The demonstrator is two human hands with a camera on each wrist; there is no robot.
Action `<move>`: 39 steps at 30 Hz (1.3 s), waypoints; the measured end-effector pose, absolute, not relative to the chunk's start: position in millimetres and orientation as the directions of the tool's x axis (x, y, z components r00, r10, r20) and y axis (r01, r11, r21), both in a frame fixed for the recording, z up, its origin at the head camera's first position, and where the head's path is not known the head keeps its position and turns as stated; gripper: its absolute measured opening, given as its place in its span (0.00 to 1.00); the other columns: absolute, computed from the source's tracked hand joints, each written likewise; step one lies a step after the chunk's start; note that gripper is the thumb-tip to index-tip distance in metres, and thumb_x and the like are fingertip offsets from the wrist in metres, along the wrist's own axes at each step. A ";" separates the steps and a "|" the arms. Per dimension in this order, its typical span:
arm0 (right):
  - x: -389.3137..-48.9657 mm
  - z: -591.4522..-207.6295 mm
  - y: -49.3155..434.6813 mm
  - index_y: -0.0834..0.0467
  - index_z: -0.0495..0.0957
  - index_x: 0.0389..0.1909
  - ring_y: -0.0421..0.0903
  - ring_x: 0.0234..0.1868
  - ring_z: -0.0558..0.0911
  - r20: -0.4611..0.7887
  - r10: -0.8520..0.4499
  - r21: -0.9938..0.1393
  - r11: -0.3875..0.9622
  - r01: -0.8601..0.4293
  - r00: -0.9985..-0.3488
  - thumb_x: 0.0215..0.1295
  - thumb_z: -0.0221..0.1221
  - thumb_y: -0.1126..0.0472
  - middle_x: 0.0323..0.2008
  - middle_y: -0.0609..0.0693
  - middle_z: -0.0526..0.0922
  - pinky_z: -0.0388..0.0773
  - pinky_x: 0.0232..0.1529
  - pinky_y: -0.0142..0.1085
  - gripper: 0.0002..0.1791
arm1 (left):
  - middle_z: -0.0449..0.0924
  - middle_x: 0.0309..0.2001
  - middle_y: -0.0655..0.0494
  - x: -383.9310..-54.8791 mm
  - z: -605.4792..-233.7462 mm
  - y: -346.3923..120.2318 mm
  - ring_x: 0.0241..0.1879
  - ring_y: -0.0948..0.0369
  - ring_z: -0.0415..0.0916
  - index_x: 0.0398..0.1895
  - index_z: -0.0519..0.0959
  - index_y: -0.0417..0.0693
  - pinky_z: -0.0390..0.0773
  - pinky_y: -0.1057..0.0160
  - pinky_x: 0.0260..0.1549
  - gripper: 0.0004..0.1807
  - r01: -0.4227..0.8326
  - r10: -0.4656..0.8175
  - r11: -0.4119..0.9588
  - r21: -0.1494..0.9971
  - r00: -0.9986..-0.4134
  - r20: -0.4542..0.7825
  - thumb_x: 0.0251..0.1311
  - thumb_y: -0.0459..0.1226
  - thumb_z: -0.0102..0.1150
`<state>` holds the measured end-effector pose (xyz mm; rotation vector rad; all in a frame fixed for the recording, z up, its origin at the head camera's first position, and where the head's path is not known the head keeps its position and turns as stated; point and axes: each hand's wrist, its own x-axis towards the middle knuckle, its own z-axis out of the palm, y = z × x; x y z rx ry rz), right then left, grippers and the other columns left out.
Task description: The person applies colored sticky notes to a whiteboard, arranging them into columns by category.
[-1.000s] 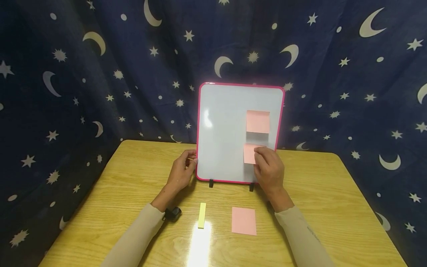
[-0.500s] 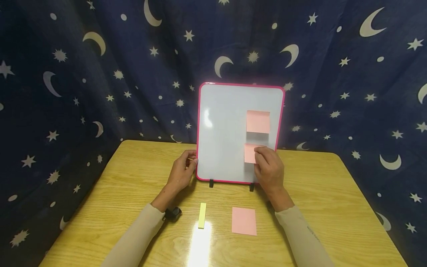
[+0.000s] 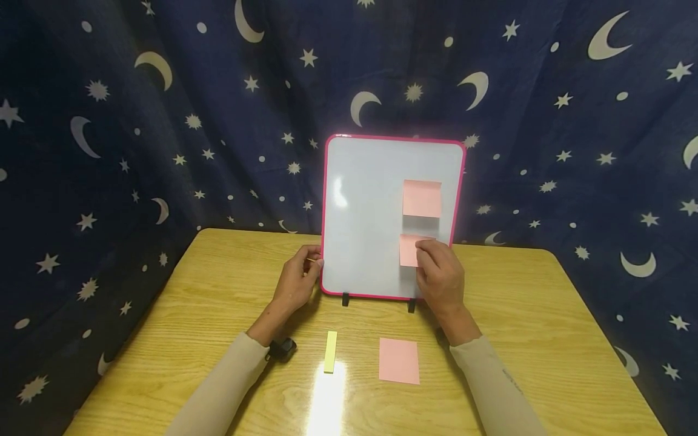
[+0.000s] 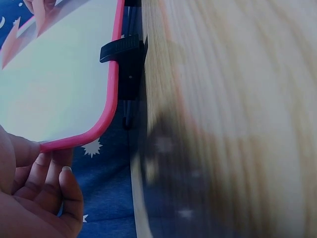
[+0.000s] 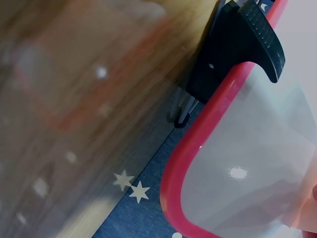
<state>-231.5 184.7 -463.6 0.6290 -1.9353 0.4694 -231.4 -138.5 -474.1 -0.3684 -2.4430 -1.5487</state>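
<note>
Blue cloth [image 3: 382,60] with stars and moons hangs behind your wooden table [image 3: 523,321]. Your left hand [image 3: 297,278] pinches the whiteboard [image 3: 362,224] by its edge; your right hand [image 3: 443,275] touches the lower pink note [image 3: 409,251] on the board's right half, pinching or pressing, I cannot tell.

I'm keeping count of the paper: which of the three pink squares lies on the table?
The pink square right of the yellow strip: it alone lies flat on the table, while the upper square and lower square are up at the whiteboard.

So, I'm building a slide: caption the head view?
Left hand grips the board, right hand touches its lower note.
</note>
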 end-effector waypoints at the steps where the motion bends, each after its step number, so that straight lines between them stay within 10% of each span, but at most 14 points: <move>1: -231.6 -463.6 184.7 0.68 0.83 0.33 0.60 0.46 0.86 0.907 -0.222 -0.050 0.788 -0.614 -0.358 0.64 0.58 0.76 0.43 0.60 0.88 0.85 0.52 0.51 0.05 | 0.83 0.49 0.47 -231.4 -474.2 -138.7 0.41 0.55 0.81 0.64 0.78 0.41 0.79 0.64 0.39 0.16 0.328 0.090 0.411 0.851 -0.943 0.320 0.77 0.32 0.56; 39: -231.9 -463.0 184.9 0.68 0.81 0.29 0.61 0.45 0.86 0.912 -0.233 -0.033 0.779 -0.626 -0.338 0.61 0.54 0.78 0.42 0.60 0.88 0.84 0.49 0.52 0.08 | 0.83 0.49 0.46 -233.1 -476.2 -139.8 0.42 0.53 0.84 0.63 0.78 0.40 0.81 0.62 0.43 0.15 0.355 0.109 0.400 0.845 -0.934 0.340 0.77 0.32 0.56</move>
